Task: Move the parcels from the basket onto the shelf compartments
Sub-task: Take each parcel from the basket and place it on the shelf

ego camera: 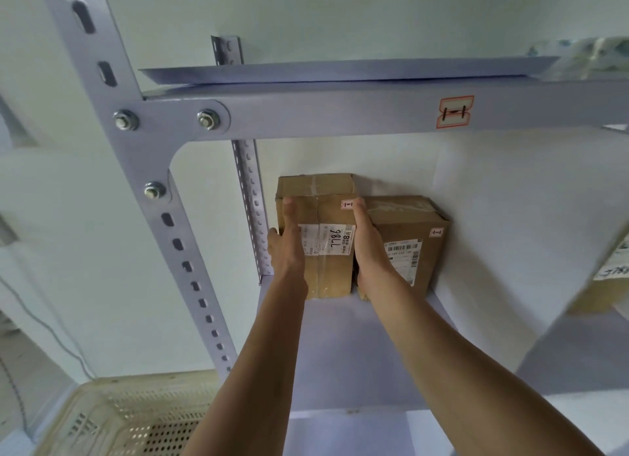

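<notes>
A tall brown cardboard parcel (328, 214) with a white label reading 7786 stands at the back left of the shelf compartment (340, 346). My left hand (286, 241) grips its left side and my right hand (367, 241) presses its right side, so both hold it. A second, lower brown parcel (412, 231) with a barcode label sits right beside it, touching or nearly touching. The cream perforated basket (102, 415) is at the bottom left; what it holds is hidden.
A grey slotted metal upright (136, 149) and a crossbeam (340, 112) with a red-edged sticker frame the compartment. A white divider panel (527, 234) bounds it on the right. Another parcel (599, 292) shows in the neighbouring bay at far right.
</notes>
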The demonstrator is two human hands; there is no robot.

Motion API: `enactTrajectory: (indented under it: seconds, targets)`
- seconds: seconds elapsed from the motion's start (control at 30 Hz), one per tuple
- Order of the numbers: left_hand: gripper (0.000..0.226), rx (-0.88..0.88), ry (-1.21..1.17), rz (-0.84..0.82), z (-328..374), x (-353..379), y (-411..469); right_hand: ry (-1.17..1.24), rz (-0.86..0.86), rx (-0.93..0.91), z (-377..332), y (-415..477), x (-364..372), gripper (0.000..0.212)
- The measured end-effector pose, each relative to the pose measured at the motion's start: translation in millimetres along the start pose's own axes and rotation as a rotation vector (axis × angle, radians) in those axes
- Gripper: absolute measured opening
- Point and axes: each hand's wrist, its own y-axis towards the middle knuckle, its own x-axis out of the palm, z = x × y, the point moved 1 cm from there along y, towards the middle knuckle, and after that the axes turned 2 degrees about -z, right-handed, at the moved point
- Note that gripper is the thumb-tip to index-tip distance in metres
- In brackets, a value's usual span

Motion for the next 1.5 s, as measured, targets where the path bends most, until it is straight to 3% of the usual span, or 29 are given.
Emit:
enactTrajectory:
  seconds: [0.07,0.1,0.2,0.3,0.4,0.53,0.7,0.83,0.93,1.27,1.5]
  targets:
    - [0.111,0.028,0.028,-0.054,-4.1,-3.3,-24.2,0.020,-0.031,-0.032,13.7,-5.7,-7.7,0.101]
    - [0.108,0.044,0.050,-0.072,-7.6,-5.0,-35.5,0.031,-0.049,-0.039,15.1,-18.0,-11.0,0.095]
    - [0.125,0.030,0.114,-0.106,-17.8,-12.9,-72.9,0.029,-0.066,-0.032,2.7,-72.5,-19.4,0.072]
    - [0.086,0.048,0.125,-0.155,-28.7,-21.8,-107.9,0.032,-0.080,0.009,18.4,-97.5,-34.9,0.063]
    - [0.073,0.095,0.165,-0.176,-42.1,-34.3,-141.4,0.019,-0.103,0.056,35.9,-129.3,-39.7,0.066]
    - [0.084,0.006,0.219,-0.163,-60.1,-61.5,-178.7,0.019,-0.142,0.116,61.4,-166.3,-37.7,0.068]
    - [0.076,-0.015,0.221,-0.112,-72.6,-107.3,-216.8,-0.010,-0.205,0.165,85.1,-211.9,-15.3,0.072]
    - [0.079,-0.092,0.213,-0.061,-81.7,-152.0,-235.1,-0.015,-0.297,0.226,102.4,-237.9,14.1,0.090]
    - [0.082,-0.134,0.213,-0.020,-87.1,-184.1,-236.6,-0.042,-0.349,0.224,118.0,-251.8,36.2,0.071]
    - [0.087,-0.250,0.219,0.039,-127.6,-306.2,-184.1,-0.124,-0.417,0.332,196.2,-267.5,128.9,0.072]
    - [0.088,-0.394,0.255,-0.054,-164.9,-411.2,-92.9,-0.145,-0.283,0.436,274.0,-232.7,220.4,0.086]
